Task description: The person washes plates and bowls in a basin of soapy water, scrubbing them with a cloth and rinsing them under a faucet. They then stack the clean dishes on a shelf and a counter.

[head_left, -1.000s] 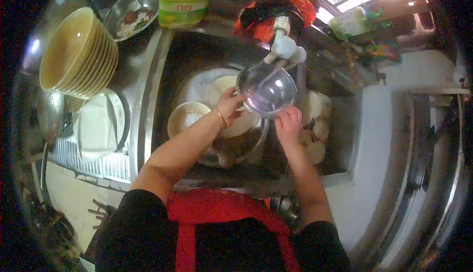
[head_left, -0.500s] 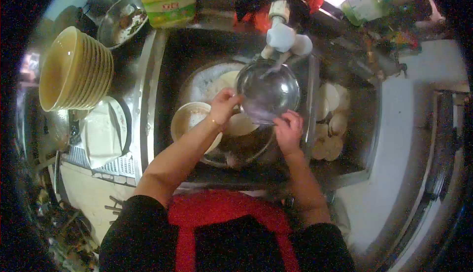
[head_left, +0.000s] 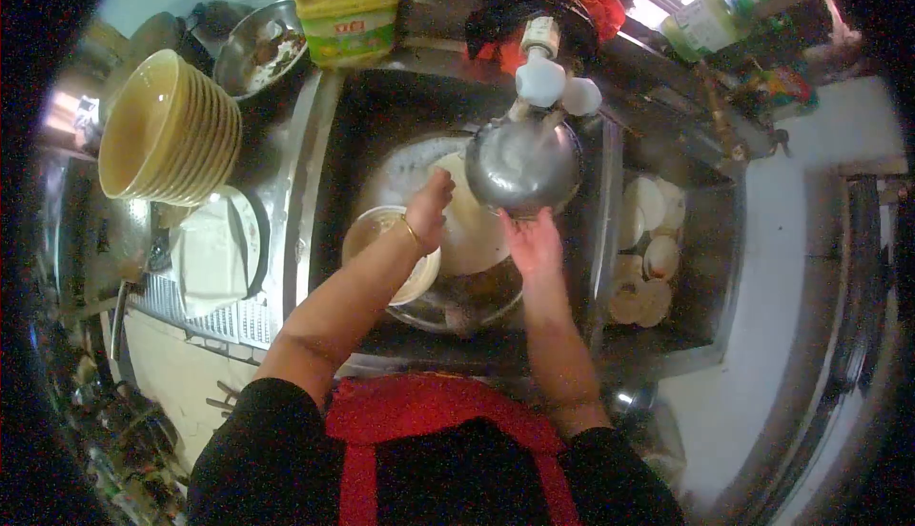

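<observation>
Under the tap (head_left: 540,81) a shiny metal bowl (head_left: 524,166) is tilted; its rounded outside appears to face up. My right hand (head_left: 532,243) grips its lower edge, the fingers partly hidden beneath it. To the left of the bowl, my left hand (head_left: 432,210) is off it, with fingers stretched out and nothing in them. Below my hands a wide round basin (head_left: 477,319) stands in the sink, with white foam (head_left: 398,166) and pale dishes in it. A light-coloured bowl (head_left: 416,286) lies at the basin's left, partly covered by my left wrist.
Left of the sink (head_left: 311,183) stand a stack of yellow bowls (head_left: 172,131) and a white square dish (head_left: 212,264). Behind are a yellow jug (head_left: 348,16) and a metal dish with scraps (head_left: 259,54). Several pale dishes (head_left: 643,278) lie in the right-hand sink compartment.
The metal bowl has turned over from inside showing to outside showing. My left hand has let go of its rim; my right hand has moved left along its lower edge.
</observation>
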Motion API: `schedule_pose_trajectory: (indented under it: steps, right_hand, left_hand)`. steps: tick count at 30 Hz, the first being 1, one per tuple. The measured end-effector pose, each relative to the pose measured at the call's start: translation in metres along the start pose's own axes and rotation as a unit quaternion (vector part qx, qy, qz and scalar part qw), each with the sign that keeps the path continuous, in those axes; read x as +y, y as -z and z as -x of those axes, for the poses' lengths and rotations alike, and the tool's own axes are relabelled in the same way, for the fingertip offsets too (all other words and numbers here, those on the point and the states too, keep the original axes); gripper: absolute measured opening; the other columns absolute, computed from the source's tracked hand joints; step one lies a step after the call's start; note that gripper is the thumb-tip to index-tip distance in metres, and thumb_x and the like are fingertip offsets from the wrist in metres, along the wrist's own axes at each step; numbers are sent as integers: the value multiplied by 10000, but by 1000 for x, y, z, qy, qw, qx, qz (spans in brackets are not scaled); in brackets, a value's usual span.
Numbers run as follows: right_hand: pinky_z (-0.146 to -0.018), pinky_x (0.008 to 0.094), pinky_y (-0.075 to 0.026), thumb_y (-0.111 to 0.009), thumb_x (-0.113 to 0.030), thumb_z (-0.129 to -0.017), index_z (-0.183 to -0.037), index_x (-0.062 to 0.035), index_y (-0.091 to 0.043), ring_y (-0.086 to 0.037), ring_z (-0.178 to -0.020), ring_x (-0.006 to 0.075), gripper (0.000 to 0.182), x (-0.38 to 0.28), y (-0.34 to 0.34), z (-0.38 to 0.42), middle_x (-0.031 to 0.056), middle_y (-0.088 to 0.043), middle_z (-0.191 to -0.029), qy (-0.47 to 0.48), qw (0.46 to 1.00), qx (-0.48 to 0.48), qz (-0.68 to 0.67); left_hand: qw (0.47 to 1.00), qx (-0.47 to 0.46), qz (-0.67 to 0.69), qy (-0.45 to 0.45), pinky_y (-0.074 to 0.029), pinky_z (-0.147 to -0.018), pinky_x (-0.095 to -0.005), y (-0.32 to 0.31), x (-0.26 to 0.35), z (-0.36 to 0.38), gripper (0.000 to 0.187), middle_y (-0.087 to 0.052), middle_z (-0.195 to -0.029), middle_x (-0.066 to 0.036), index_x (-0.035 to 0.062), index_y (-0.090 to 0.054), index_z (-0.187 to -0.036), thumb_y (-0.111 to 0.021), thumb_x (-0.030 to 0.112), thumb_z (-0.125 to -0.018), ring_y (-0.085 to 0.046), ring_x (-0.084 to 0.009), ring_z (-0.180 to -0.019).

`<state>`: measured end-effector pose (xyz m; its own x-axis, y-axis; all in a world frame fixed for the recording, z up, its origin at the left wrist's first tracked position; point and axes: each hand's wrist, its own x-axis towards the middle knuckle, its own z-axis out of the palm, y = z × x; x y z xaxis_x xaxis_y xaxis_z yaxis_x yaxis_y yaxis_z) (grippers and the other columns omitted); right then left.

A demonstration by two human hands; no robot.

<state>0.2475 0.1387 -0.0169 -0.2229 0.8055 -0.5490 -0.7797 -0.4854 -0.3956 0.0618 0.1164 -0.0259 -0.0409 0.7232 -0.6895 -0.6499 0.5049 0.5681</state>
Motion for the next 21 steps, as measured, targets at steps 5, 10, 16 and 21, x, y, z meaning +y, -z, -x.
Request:
schedule_pose_trajectory:
  steps: [5,10,16,21]
  right_hand:
    - [-942,470,-405,-338,-272,-937,-1241,-53,-355,-402,-1150,284,375,-9,1,0,101,-385,-1284,34,999,-13,7]
    - [-882,416,-441,-392,-232,-919,-1205,-108,-422,-445,-1108,244,313,14,2,21,71,-455,-1231,-76,995,-55,34]
    - [-844,333,-428,-436,-252,-885,-1087,-94,-475,-491,-1004,193,259,24,81,14,52,-528,-1073,-106,967,-220,72]
    - [-989,510,-241,-533,-286,-799,-1085,-63,-518,-411,-1129,281,363,29,60,76,120,-511,-1110,10,724,-66,687]
  left_hand:
    - [998,-44,-36,-27,10,-1043,-460,-1,-1,-1,751,-153,-1442,-93,55,-202,-1363,-339,581,-844,-86,-229,-1333]
    - [989,-107,100,-16,-152,-1023,-427,8,17,0,624,-331,-1342,-96,42,-334,-1292,-394,495,-867,-270,-244,-1244]
    - [982,-109,-77,-131,-391,-881,-362,-29,22,30,421,-549,-1051,-88,65,-483,-1156,-581,257,-795,-504,-207,-978]
    - [639,-179,-615,-426,-461,-676,-405,-23,46,100,180,-619,-808,-92,148,-601,-897,-592,216,-730,-598,-289,-723]
